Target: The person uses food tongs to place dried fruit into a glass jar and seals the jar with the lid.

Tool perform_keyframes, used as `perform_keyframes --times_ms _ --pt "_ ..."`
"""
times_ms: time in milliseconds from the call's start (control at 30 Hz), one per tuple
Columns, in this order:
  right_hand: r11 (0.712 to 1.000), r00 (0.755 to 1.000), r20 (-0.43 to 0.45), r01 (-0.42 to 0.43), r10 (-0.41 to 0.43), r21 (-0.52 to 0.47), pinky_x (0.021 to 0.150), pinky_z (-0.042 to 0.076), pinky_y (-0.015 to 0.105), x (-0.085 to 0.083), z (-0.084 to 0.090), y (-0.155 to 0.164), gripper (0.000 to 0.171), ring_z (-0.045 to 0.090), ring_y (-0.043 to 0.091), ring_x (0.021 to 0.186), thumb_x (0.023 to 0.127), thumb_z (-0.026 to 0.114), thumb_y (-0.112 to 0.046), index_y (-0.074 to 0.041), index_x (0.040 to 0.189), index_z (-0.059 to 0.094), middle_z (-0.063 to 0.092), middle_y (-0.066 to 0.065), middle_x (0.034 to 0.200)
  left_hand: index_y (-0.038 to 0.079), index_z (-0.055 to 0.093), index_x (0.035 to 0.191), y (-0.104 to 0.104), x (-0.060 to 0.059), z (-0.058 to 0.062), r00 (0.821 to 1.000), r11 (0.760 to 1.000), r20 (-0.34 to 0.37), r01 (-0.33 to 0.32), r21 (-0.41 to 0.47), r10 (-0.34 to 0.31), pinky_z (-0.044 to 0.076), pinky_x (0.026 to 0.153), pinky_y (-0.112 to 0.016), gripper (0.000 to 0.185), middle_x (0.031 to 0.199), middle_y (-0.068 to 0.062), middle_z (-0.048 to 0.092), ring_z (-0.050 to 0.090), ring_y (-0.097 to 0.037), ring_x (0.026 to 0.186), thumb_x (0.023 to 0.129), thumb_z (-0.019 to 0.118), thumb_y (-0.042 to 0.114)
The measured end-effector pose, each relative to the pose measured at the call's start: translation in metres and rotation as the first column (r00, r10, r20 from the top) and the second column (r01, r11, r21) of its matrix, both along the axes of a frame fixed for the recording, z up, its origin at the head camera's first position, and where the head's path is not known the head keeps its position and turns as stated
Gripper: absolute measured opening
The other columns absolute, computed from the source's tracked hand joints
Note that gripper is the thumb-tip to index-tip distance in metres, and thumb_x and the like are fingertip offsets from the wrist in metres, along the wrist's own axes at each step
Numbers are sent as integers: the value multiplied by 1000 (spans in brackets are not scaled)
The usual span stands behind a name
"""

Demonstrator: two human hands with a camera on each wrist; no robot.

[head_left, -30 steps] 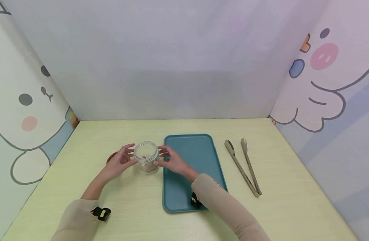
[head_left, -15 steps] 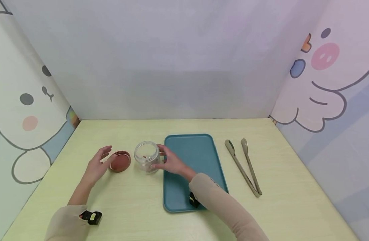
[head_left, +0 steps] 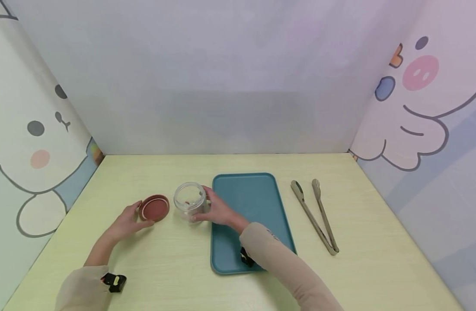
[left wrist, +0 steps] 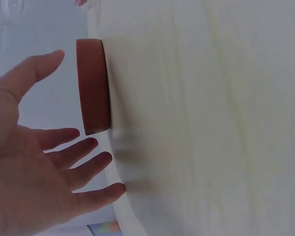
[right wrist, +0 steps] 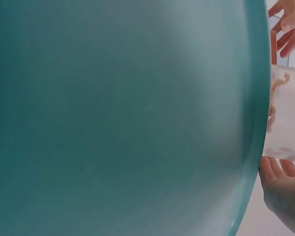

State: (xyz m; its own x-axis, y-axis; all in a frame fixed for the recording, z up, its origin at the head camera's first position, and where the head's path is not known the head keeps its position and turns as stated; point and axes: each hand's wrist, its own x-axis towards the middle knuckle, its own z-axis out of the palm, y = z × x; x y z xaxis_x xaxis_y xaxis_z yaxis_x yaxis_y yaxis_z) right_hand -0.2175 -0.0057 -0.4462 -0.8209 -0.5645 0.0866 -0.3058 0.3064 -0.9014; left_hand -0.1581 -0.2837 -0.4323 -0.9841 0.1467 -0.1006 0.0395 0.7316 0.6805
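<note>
Head view
- Jar: a clear glass jar point(head_left: 189, 201), open-mouthed and upright, stands on the table point(head_left: 175, 268) left of centre, just beside the left long edge of the teal tray point(head_left: 257, 194). Something small and brownish lies inside; what it is cannot be told.
- Right hand: the right hand point(head_left: 216, 211) reaches across the tray's left edge and cups the jar's right side, fingers curved round the glass.
- Lid: a reddish-brown lid point(head_left: 154, 207) lies flat just left of the jar, apart from it.
- Left hand: the left hand point(head_left: 127, 221) lies at the lid's near-left rim, fingers relaxed, gripping nothing; the fingertips seem to touch the rim.
- Key relation: the lid lies forward and right of the left hand, which is the nearer hand; the jar lies left of the right palm.
- Room: bare table lies towards the near edge and far-left corner; tongs point(head_left: 314, 216) lie right of the tray, long axis near-to-far, well apart from both hands.

Left wrist view
- Left hand: palm open, fingers point(left wrist: 88, 169) spread, nothing held.
- Lid: seen edge-on point(left wrist: 93, 87) between thumb and fingers, resting on the table.

Right wrist view
- Tray: fills most of the frame point(right wrist: 123, 118).
- Jar: glass wall point(right wrist: 286, 118) past the tray's edge, with fingers point(right wrist: 279, 169) beside it.
</note>
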Motion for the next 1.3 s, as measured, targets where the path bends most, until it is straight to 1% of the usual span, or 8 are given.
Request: perform_keyframes --times_ms 100,200,333,500,633,933,1133,1300 --pt "1000 1000 -8 6 -6 15 94 31 40 0 0 -2 93 37 17 116 65 79 -22 -14 138 22 36 10 132 -19 24 126 1 -1 -3 999 1000 -50 14 -7 -14 23 88 -62 86 121 -38 32 25 -50 114 74 71 30" --pt "1000 1000 -10 6 -6 23 95 29 39 0 -1 -4 95 35 16 117 65 80 -22 -14 138 20 36 12 132 -15 28 125 3 -2 -5 997 999 -81 12 -44 -16 27 85 -61 85 117 -35 37 31 -47 110 72 72 33" --pt "1000 1000 -13 3 -3 13 96 28 38 -1 -3 -6 96 35 16 117 64 80 -20 -13 138 19 35 14 132 -16 23 128 7 -3 -5 998 989 -51 -32 -148 25 30 80 -64 95 118 -37 33 32 -51 108 70 70 42" --pt "1000 1000 -13 -1 1 0 97 27 37 -1 -4 -7 95 36 17 117 64 80 -19 -11 138 19 35 15 132 -16 12 131 11 -4 -2 996 966 24 -80 -244 89 25 77 -70 108 124 -38 24 26 -55 109 68 67 53" --pt "1000 1000 -9 6 -6 17 97 27 37 -1 -4 -7 95 36 16 116 64 80 -22 -11 138 19 37 13 131 -14 11 133 14 -6 -1 995 954 23 -82 -288 93 25 75 -71 110 126 -35 24 28 -54 109 67 67 55" --pt "999 1000 21 16 -17 35 97 28 37 -1 -4 -8 94 36 15 117 65 79 -23 -13 137 20 37 11 132 -13 13 133 20 -9 -1 996 947 9 -87 -309 94 27 71 -71 102 124 -34 26 31 -52 106 69 69 44" --pt "1000 1000 21 0 0 14 98 26 37 1 -2 -7 92 35 18 118 67 78 -21 -12 137 18 35 13 133 -14 14 132 18 -10 -2 997 949 -3 -78 -305 81 29 70 -70 99 121 -35 27 33 -52 105 72 69 42" --pt "999 1000 18 -22 22 -23 98 26 40 11 15 -4 88 34 28 120 70 75 -13 -5 136 17 33 20 132 -16 15 130 19 -10 -2 997 950 0 -74 -303 78 33 69 -68 101 118 -35 27 33 -51 103 70 69 44"
